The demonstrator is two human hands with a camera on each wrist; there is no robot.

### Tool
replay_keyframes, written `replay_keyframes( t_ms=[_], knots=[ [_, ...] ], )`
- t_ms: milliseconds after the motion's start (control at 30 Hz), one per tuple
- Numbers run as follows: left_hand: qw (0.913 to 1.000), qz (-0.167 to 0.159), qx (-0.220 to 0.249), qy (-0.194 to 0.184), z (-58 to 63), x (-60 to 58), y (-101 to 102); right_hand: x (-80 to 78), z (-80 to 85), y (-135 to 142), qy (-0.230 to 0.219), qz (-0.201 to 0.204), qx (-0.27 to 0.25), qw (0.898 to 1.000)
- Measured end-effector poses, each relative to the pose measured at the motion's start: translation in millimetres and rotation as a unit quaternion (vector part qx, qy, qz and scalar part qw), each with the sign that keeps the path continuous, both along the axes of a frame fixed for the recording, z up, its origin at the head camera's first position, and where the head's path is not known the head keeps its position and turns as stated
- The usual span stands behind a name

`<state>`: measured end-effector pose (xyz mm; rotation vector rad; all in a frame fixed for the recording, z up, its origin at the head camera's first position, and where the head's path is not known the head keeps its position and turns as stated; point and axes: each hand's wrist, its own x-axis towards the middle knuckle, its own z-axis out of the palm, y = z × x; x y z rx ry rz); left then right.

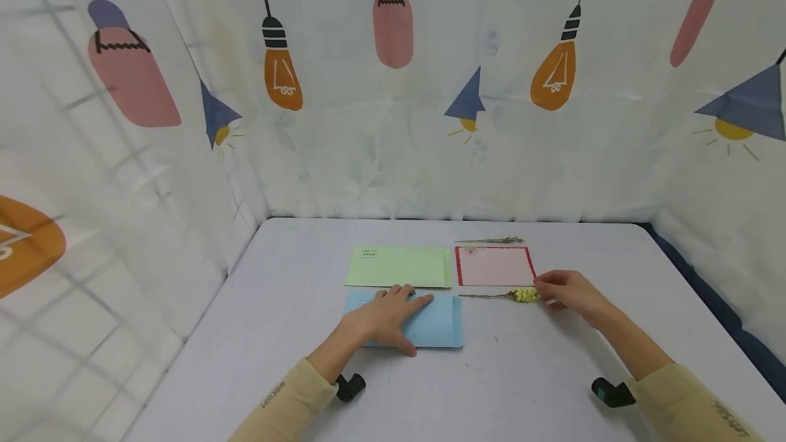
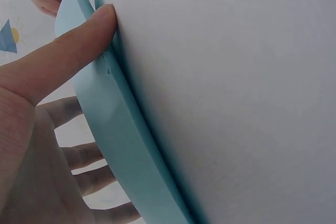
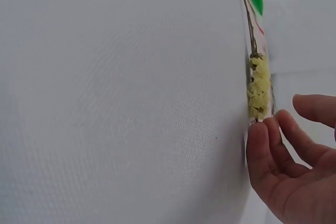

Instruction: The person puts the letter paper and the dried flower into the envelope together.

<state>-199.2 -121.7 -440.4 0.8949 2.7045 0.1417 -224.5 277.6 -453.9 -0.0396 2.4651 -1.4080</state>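
In the head view a light blue envelope (image 1: 441,319) lies on the table under my left hand (image 1: 389,319), whose fingers are spread over it. In the left wrist view the thumb (image 2: 79,45) rests along the envelope's near edge. My right hand (image 1: 571,295) is at the lower right corner of a pink card (image 1: 496,268) with a red border. Its fingertips (image 3: 257,132) are beside the head of a yellow dried flower (image 3: 259,90), with thumb and fingers apart in the right wrist view. Whether they touch flower or card is hard to tell.
Behind the blue envelope lies a light green envelope (image 1: 399,268). A thin dried sprig (image 1: 500,240) lies beyond the card. The table (image 1: 522,394) has a white cover, and curtains (image 1: 393,169) with printed lamps hang around its back and sides.
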Motion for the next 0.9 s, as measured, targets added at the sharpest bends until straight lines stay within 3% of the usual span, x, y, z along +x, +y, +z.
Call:
replay_keyframes(
  t_ms=[700,900],
  knots=[
    [1.0000,0.003,0.007,-0.002,0.0,2.1,-0.4,-3.0,-9.0,-11.6,0.061,0.018,0.097,0.993],
    [1.0000,0.001,0.006,0.004,-0.7,1.5,-0.1,-0.4,-7.5,-13.1,0.072,0.025,0.098,0.992]
  ],
)
